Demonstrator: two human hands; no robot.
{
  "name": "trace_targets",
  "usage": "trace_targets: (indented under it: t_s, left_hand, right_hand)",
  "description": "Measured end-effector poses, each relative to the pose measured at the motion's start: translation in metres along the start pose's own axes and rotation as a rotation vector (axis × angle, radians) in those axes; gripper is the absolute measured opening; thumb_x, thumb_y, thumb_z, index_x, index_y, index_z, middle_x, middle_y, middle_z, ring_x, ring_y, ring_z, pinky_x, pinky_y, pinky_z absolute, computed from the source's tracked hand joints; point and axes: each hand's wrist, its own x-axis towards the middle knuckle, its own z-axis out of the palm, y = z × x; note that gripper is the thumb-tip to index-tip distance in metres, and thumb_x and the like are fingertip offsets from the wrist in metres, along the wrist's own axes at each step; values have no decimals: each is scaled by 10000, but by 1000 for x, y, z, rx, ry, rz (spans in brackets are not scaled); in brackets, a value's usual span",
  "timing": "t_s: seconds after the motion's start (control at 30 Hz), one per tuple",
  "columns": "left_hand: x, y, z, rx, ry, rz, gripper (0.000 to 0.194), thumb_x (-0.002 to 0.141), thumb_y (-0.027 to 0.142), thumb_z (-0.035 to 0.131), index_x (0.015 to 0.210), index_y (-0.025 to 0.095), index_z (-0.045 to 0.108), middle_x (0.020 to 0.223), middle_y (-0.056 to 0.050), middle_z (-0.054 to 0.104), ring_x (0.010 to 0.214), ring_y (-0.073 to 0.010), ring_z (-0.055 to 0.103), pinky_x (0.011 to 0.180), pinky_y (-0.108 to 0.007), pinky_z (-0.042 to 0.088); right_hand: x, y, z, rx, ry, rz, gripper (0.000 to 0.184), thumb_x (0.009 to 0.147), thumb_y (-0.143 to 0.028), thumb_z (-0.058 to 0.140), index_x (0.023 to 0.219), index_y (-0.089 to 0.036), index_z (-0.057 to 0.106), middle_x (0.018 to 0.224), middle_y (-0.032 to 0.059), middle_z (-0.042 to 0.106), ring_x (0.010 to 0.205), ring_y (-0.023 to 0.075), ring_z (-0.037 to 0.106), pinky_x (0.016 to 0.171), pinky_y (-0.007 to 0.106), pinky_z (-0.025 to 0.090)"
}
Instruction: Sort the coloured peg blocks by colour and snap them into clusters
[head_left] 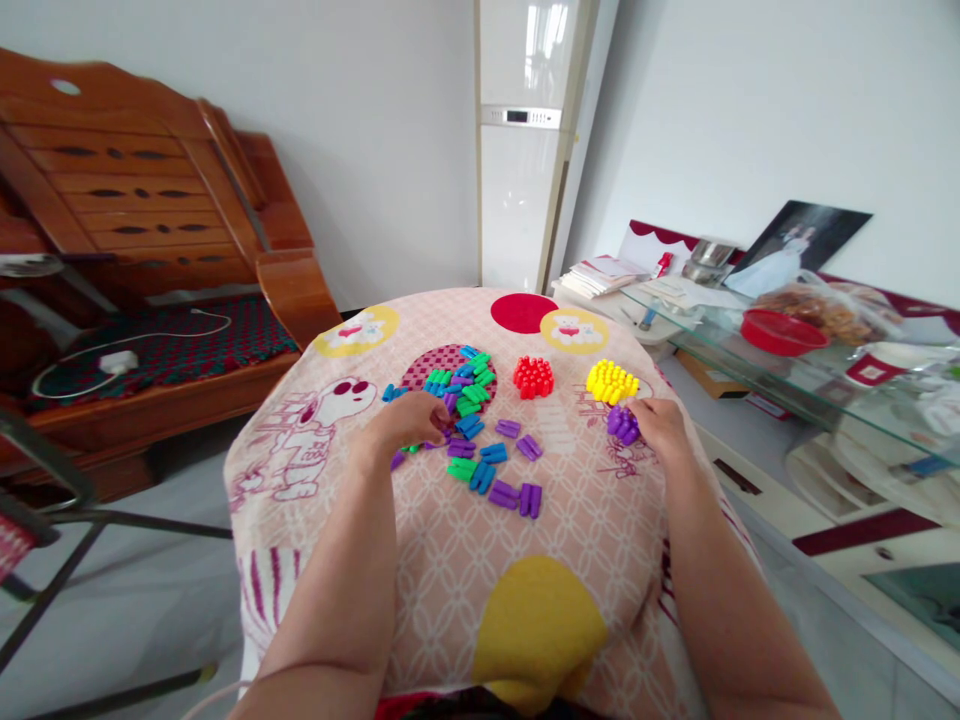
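Small plastic blocks in the shape of joined pegs are spread over the middle of the cloth-covered table. My left hand reaches into a mixed pile of green blocks, blue blocks and purple blocks. Its fingers are pinched at a purple block, partly hidden by the hand. On the right, my right hand has its fingertips closed on a purple block at the edge of a small purple group. Just behind that stands a tight yellow group. A red group is gathered between the hands, farther back.
A glass-topped cabinet on the right bears a red bowl, bagged food, papers and a photo. A wooden bench stands at the left. Behind the table is a tall white appliance.
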Motion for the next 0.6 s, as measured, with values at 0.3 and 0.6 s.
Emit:
trace_targets:
  t_s: [0.3, 0.6]
  left_hand:
    - [2, 2, 9, 62, -10, -17, 113, 553, 184, 666, 652, 223, 705, 666, 24, 705, 694, -180, 643, 587, -226, 404]
    - [19, 57, 15, -304, 247, 240, 314, 739, 282, 584, 991, 187, 744, 933, -24, 765, 851, -183, 691, 791, -266, 520]
  right_hand:
    - [3, 5, 3, -6, 40, -8, 369, 801, -405, 520, 527, -184, 633, 486, 37, 585, 571, 181, 570, 532, 263, 340]
    - [1, -1, 0, -10, 18, 3, 364, 814, -387, 496, 554, -180, 643, 551, 46, 605, 579, 180, 549, 563, 280, 337]
